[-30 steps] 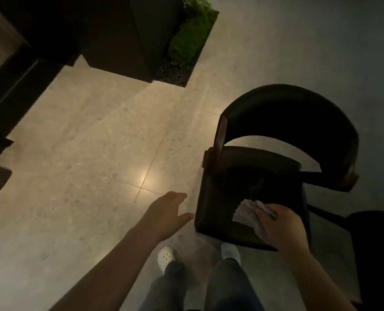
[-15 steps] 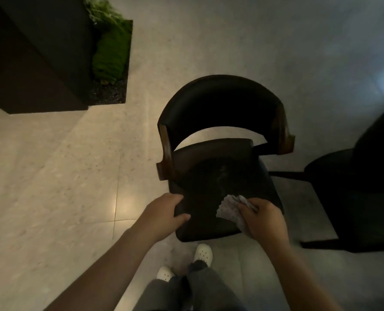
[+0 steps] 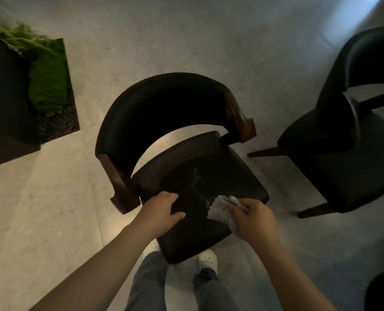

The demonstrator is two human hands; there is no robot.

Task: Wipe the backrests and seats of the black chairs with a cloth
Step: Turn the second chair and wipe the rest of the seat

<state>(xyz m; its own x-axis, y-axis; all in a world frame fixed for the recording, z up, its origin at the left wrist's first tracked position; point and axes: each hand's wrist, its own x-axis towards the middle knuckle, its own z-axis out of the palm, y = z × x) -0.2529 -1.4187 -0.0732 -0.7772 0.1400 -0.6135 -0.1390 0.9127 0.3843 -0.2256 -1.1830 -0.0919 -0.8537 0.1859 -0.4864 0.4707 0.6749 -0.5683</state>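
Right hand (image 3: 255, 221) grasps cloth (image 3: 220, 209), fingers curled round it. Cloth is pale, crumpled, dotted texture, bunched into a fan shape, and touches the front right part of the seat (image 3: 186, 239). Left hand (image 3: 161, 212) lies released on the seat's left edge, fingers loosely spread on top, thumb pointing toward the cloth. Can't tell if it hooks under the edge.

Chair (image 3: 164, 104) is directly below the camera with its front corner toward the person. Seat: black, smooth, leather-like, squarish with rounded corners. Pale wet-looking streaks (image 3: 196, 182) run down the seat's middle to just beside the cloth. Backrest (image 3: 139, 122): black, padded, a wide curved band with an open gap between it and the seat. Brown glossy wood end pieces (image 3: 238, 117) cap both ends of the backrest.

Second chair (image 3: 348, 167), same style, stands right, apart from the first, with dark tapered wooden legs.

Floor (image 3: 52, 209): light speckled stone tiles with thin joints. Planter (image 3: 4, 122), a dark box at upper left, holds green moss (image 3: 48, 86) and dark gravel. White perforated shoes (image 3: 207, 259) and grey trousers show under the seat's front corner.
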